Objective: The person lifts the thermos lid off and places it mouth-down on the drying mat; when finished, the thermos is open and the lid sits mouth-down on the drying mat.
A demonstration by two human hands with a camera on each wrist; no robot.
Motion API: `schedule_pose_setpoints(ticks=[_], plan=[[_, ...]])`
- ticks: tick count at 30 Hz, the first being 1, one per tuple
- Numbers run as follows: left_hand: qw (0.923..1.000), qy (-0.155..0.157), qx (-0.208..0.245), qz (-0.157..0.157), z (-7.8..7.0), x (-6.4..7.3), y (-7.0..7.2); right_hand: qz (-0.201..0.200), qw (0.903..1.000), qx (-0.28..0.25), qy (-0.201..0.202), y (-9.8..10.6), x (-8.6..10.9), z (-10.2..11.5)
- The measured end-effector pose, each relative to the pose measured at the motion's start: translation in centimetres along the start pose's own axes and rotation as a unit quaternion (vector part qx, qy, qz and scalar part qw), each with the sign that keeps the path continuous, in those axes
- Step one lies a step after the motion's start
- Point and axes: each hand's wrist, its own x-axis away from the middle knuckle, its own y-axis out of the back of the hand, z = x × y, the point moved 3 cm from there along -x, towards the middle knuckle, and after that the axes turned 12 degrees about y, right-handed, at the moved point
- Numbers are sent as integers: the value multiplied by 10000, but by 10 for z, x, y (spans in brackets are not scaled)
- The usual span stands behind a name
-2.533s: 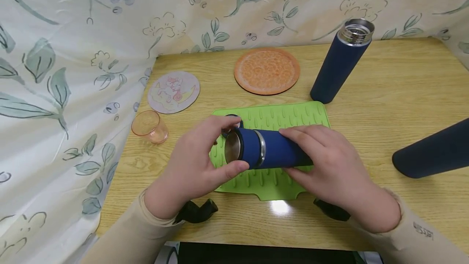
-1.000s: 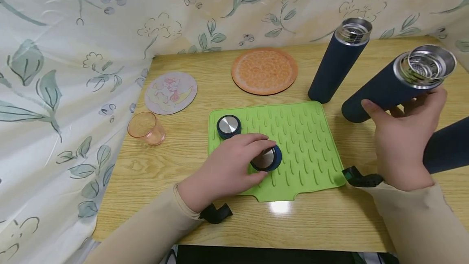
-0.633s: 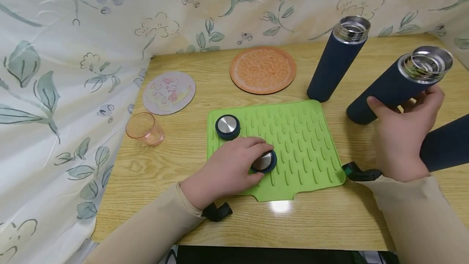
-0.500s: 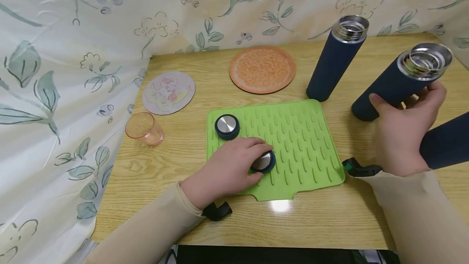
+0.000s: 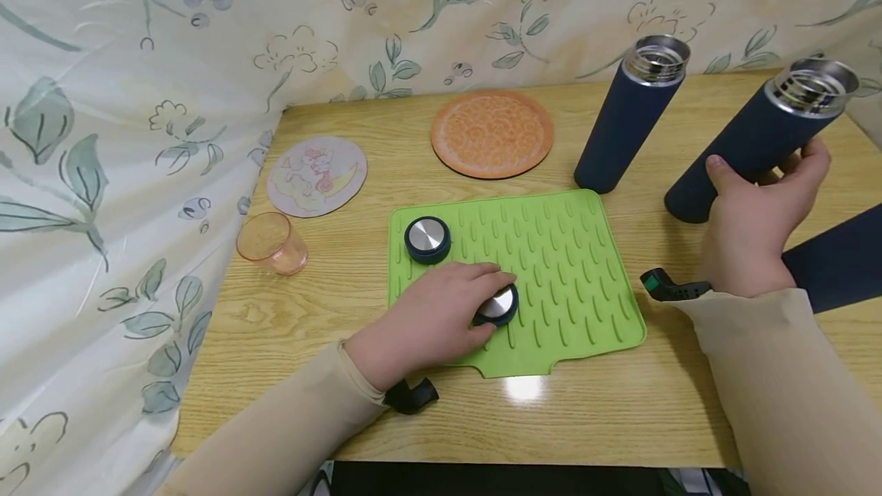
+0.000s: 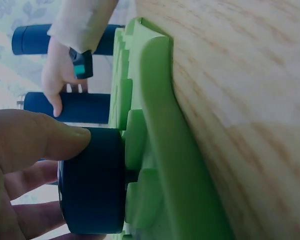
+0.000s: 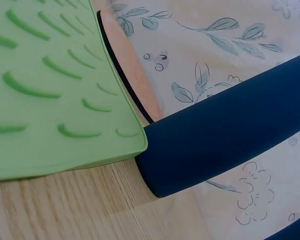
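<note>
My left hand [image 5: 437, 318] rests low over the green ridged mat [image 5: 565, 274], thumb and fingers round a navy bottle lid [image 5: 501, 305] with a steel top. In the left wrist view this lid [image 6: 92, 185] sits flat on the mat's ridges. A matching lid [image 5: 427, 239] lies near the mat's far left corner. My right hand [image 5: 761, 213] grips a navy thermos bottle [image 5: 740, 140] round its body, right of the mat. Its steel mouth is uncovered. Behind it, another lidless navy thermos [image 5: 630, 117] stands upright, also large in the right wrist view [image 7: 230, 125].
A third navy bottle [image 5: 837, 259] is cut off by the right edge. An orange round mat [image 5: 492, 134] and a pale printed round mat [image 5: 317, 176] lie at the back. A pinkish clear cup [image 5: 272, 243] stands left. Floral cloth [image 5: 386, 14] hangs behind the wooden table [image 5: 331, 282].
Both hands held the lidded bottle sideways over the mat. Now the lid is off and on the mat under my left hand; my right hand has carried the bottle right, then slightly farther back.
</note>
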Motion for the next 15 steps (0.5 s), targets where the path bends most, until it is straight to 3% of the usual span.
schedule_pose_setpoints(ticks=[8, 15], plan=[[9998, 117, 13, 149, 1, 1, -3, 485, 9985, 271, 5, 1, 17, 9], [9996, 49, 244, -163, 3, 11, 7, 788, 9925, 600, 712, 18, 58, 30]])
